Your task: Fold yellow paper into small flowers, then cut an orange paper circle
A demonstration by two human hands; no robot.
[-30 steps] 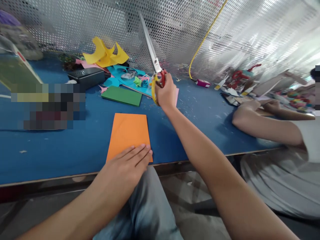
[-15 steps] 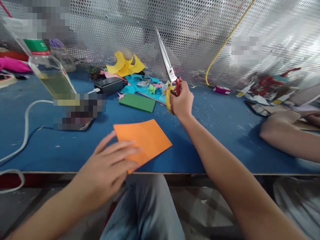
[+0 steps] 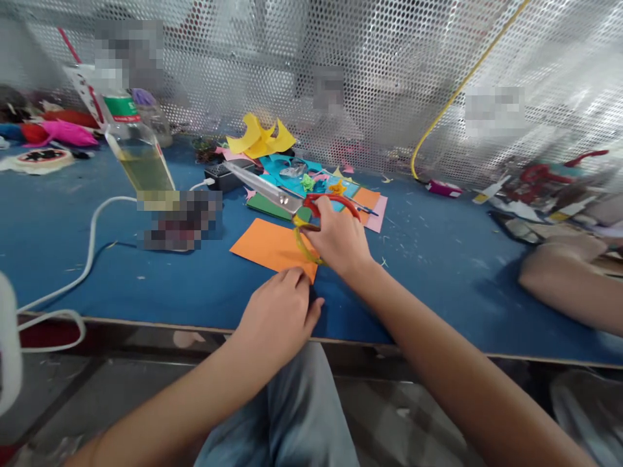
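Note:
My right hand (image 3: 341,237) grips the red and yellow handles of large scissors (image 3: 285,200), whose blades point up and to the left above the green paper (image 3: 270,209). An orange sheet (image 3: 263,245) lies on the blue table beneath the yellow handle. At the sheet's near right edge is my left hand (image 3: 282,305), its fingers curled at the paper's corner, its fingertips partly hidden. Behind the scissors lie blue paper scraps (image 3: 277,167) with small folded stars on them.
A bottle of yellowish liquid (image 3: 141,162) and a white cable (image 3: 92,240) are at the left. Yellow paper (image 3: 260,137) and a black box (image 3: 228,175) lie at the back. Another person's arm (image 3: 569,279) rests at the right of the table (image 3: 438,292).
My right hand has lowered the scissors, and their blades have swung to the left. My left hand has moved right, its spread fingers now curled. The orange sheet is turned and lies flatter.

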